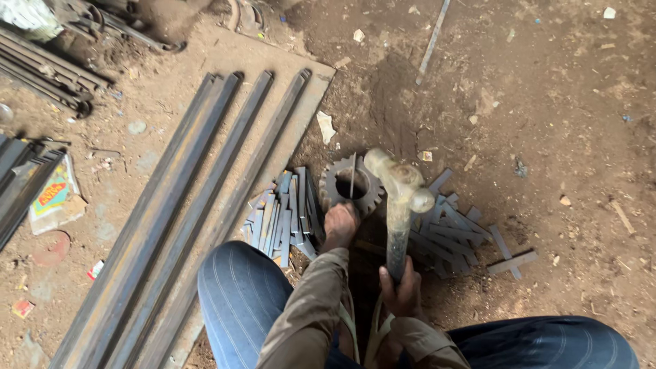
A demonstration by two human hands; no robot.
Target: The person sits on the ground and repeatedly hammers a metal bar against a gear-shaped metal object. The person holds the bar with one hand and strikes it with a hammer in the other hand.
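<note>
Far left, dark metal bars (20, 181) lie beside a colourful printed packet (55, 195) on the dirt floor (560, 123). Next over, three long steel angle bars (198, 205) run diagonally on a flat board (311, 102), side by side and just touching. Then a fanned pile of short flat steel strips (283, 212), resting right against the toothed gear wheel (352, 184) that lies flat on the ground.

Here's the left hand (340, 224), down at the gear's near edge, fingers curled in a clenched hold, steadying a thin flat strip (352, 176) that stands upright over the gear's centre hole. How the fingers pinch it is hidden from here.

Just right of that, the hammer (400, 188): pale, worn head raised above the gear's right rim, handle running straight down into the right hand (403, 290), which is wrapped tight around the lower end. Blue-trousered knees frame both hands.

Further right, a second scatter of flat strips (454, 229) spreads behind the hammer, with one loose strip (512, 261) lying apart on the dirt. Up top, a thin rod (433, 37) lies across the ground.
</note>
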